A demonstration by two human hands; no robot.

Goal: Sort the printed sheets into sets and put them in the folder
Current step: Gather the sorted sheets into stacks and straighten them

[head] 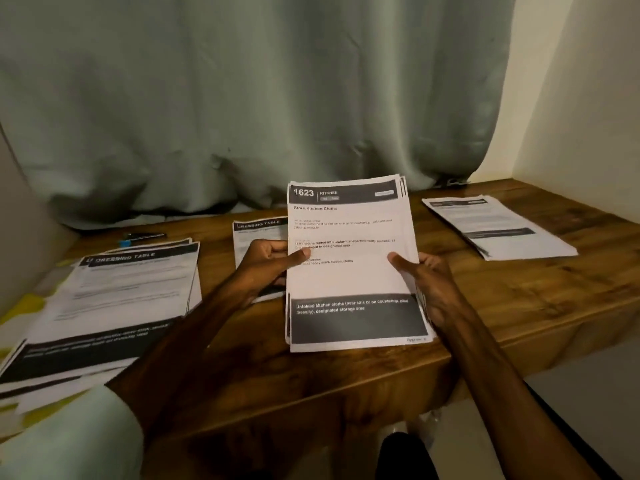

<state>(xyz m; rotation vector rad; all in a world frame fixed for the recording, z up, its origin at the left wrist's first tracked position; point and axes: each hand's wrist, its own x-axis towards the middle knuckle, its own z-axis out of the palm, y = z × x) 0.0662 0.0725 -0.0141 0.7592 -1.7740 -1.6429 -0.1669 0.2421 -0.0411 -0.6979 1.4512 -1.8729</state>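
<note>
At near left, left pile (pixel 114 299), "DRESSING TABLE", lying on surface (pixel 519 306), frame cutting its corner. Mid-surface, left hand (pixel 273 263) and right hand (pixel 426 282) clamping stack (pixel 353 275) sides, top reading "1623 KITCHEN Store Kitchen Cloths". Beyond, middle pile (pixel 258 232) hiding partly behind left hand; right pile (pixel 498 226) print blurring out.

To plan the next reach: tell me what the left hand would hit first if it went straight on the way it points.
The left hand points rightward into the Kitchen stack it grips; that comes first. Beyond, depth is unclear.
</note>
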